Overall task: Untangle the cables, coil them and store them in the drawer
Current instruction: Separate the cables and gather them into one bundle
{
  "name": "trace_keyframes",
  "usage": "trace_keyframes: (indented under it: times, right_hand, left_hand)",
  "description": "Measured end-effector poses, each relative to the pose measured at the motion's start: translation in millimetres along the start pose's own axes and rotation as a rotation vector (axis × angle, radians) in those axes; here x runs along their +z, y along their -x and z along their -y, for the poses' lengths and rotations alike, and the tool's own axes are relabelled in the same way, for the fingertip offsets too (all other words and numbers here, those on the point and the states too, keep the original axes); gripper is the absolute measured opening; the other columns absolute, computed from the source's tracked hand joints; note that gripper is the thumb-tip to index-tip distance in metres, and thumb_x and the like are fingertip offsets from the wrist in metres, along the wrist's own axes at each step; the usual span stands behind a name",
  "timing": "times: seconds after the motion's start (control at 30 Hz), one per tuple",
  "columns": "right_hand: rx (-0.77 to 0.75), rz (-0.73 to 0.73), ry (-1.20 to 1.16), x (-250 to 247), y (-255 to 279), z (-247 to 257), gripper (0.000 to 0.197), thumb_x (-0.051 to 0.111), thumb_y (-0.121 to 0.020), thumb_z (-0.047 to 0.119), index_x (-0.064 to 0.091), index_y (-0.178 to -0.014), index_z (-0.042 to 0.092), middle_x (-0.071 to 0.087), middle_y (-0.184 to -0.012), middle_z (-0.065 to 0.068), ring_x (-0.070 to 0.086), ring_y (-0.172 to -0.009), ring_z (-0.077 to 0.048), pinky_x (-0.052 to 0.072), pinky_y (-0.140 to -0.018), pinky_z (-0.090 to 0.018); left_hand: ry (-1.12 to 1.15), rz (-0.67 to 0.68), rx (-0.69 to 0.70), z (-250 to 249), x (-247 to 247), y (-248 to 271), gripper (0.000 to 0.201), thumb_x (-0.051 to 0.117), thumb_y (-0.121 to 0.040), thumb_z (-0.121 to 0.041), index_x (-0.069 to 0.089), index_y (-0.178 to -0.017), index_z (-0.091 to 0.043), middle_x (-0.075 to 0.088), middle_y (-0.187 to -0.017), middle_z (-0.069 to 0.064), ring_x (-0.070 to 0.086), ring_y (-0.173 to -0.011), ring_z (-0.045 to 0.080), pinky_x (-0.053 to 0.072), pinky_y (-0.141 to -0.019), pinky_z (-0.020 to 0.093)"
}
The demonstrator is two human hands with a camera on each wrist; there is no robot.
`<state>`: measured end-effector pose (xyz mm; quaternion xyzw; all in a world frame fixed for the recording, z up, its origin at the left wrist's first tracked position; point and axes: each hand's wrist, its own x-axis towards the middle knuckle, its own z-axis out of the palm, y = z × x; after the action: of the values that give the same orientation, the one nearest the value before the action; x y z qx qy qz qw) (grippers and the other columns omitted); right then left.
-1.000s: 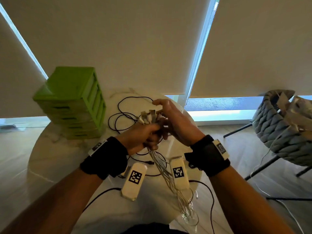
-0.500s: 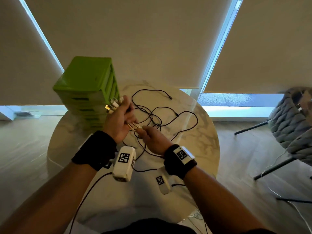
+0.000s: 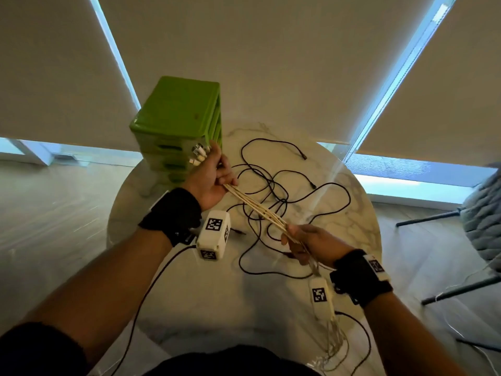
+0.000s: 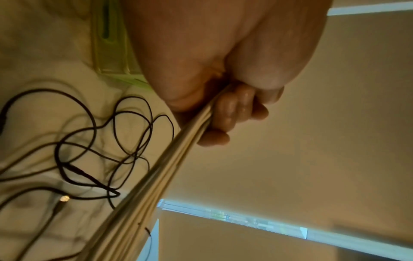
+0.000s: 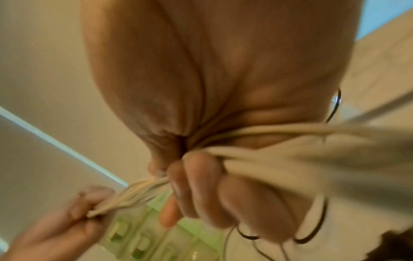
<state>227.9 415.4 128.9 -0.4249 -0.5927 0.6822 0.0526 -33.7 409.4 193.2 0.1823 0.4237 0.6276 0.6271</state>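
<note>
Several white cables (image 3: 257,208) run taut in a bundle between my two hands above the round marble table (image 3: 206,302). My left hand (image 3: 210,176) grips the bundle near its plugs (image 3: 199,154), which stick out in front of the green drawer unit (image 3: 180,126). My right hand (image 3: 303,242) holds the same white cables (image 5: 257,159) lower down, fingers curled round them; their loose ends (image 3: 334,346) hang off the table's near edge. In the left wrist view the white cables (image 4: 156,176) leave my curled fingers (image 4: 225,113). Tangled black cables (image 3: 273,191) lie on the table beneath.
The green drawer unit stands at the table's far left with its drawers closed. A grey woven chair (image 3: 485,213) stands on the right. Roller blinds cover the windows behind. Black camera leads (image 3: 151,291) trail from my wrists.
My hands have drawn apart: the right slid down the white bundle toward me and to the right, while the left kept the plug ends by the drawer unit. The bundle is now stretched longer.
</note>
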Motion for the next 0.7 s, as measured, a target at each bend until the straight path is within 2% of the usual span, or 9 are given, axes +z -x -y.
trace_keyframes:
  times: [0.1,0.13,0.2,0.3,0.37,0.47,0.57,0.63,0.7]
  right_hand:
    - [0.129,-0.158,0.127,-1.3,-13.2,-12.1,0.05,0.035,-0.098,0.053,0.066,-0.103,0.014,0.058,-0.074,-0.001,0.056,-0.071,-0.016,0.05,-0.073,-0.03]
    - [0.144,-0.214,0.179,-0.5,-22.3,-17.4,0.047,0.037,-0.098,0.051,0.066,-0.102,0.014,0.056,-0.078,-0.003,0.054,-0.074,-0.017,0.048,-0.076,-0.033]
    - [0.152,-0.289,0.454,2.9,-36.6,-25.2,0.035,0.044,-0.098,0.043,0.064,-0.099,0.015,0.058,-0.089,-0.003,0.054,-0.081,-0.018,0.046,-0.08,-0.035]
    - [0.262,-0.266,0.842,9.6,-48.0,-36.7,0.025,0.054,-0.093,0.039,0.063,-0.108,0.021,0.059,-0.108,0.001,0.056,-0.1,-0.019,0.045,-0.085,-0.029]
    - [0.31,-0.277,0.946,11.7,-52.8,-45.4,0.026,0.059,-0.09,0.039,0.064,-0.11,0.022,0.059,-0.113,0.0,0.057,-0.101,-0.02,0.047,-0.084,-0.029]
    - [0.328,-0.306,0.977,10.1,-58.8,-52.5,0.021,0.06,-0.088,0.039,0.066,-0.102,0.025,0.06,-0.109,0.001,0.057,-0.096,-0.019,0.048,-0.081,-0.029]
    - [0.293,-0.264,0.853,7.0,-59.6,-42.4,0.003,0.06,-0.089,0.029,0.06,-0.092,0.028,0.061,-0.102,0.0,0.058,-0.091,-0.018,0.047,-0.08,-0.03]
    - [0.148,-0.313,0.71,5.1,-55.1,-23.6,0.003,0.062,-0.09,0.025,0.059,-0.091,0.027,0.061,-0.095,0.001,0.059,-0.087,-0.018,0.048,-0.079,-0.03]
    - [-0.058,-0.417,0.567,5.6,-47.8,-0.4,0.005,0.067,-0.087,0.021,0.063,-0.088,0.024,0.063,-0.088,0.002,0.059,-0.08,-0.014,0.047,-0.073,-0.024]
  left_hand:
    - [-0.064,0.054,-0.025,6.6,-11.1,0.4,0.058,0.031,-0.1,-0.047,0.048,-0.054,-0.016,0.022,-0.041,-0.007,0.022,-0.037,0.008,0.036,-0.047,0.024]
    - [-0.094,0.059,-0.045,7.2,-16.9,0.7,0.055,0.032,-0.1,-0.047,0.048,-0.058,-0.016,0.022,-0.041,-0.008,0.021,-0.036,0.007,0.034,-0.044,0.022]
    - [-0.158,0.059,-0.086,6.5,-29.7,1.8,0.046,0.033,-0.1,-0.045,0.05,-0.071,-0.014,0.022,-0.04,-0.009,0.02,-0.034,0.005,0.028,-0.041,0.02]
    - [-0.209,0.058,-0.101,7.9,-46.8,4.5,0.036,0.037,-0.1,-0.038,0.055,-0.084,-0.011,0.022,-0.04,-0.01,0.019,-0.033,0.005,0.024,-0.04,0.019]
    - [-0.226,0.035,-0.097,10.0,-53.9,6.9,0.031,0.039,-0.101,-0.032,0.056,-0.087,-0.01,0.021,-0.04,-0.01,0.019,-0.033,0.004,0.024,-0.039,0.019]
    - [-0.242,-0.001,-0.092,11.2,-60.3,10.7,0.028,0.039,-0.102,-0.026,0.056,-0.085,-0.01,0.02,-0.04,-0.01,0.019,-0.034,0.004,0.026,-0.039,0.019]
    - [-0.265,-0.031,-0.093,14.2,-65.7,12.3,0.029,0.039,-0.102,-0.023,0.056,-0.082,-0.01,0.021,-0.04,-0.01,0.019,-0.034,0.004,0.025,-0.04,0.019]
    - [-0.27,-0.055,-0.095,17.8,-67.9,12.3,0.027,0.041,-0.101,-0.022,0.057,-0.084,-0.01,0.02,-0.042,-0.01,0.019,-0.036,0.005,0.025,-0.041,0.019]
    - [-0.274,-0.082,-0.094,21.6,-67.8,11.5,0.024,0.044,-0.1,-0.021,0.058,-0.084,-0.01,0.019,-0.044,-0.01,0.019,-0.037,0.005,0.026,-0.041,0.019]
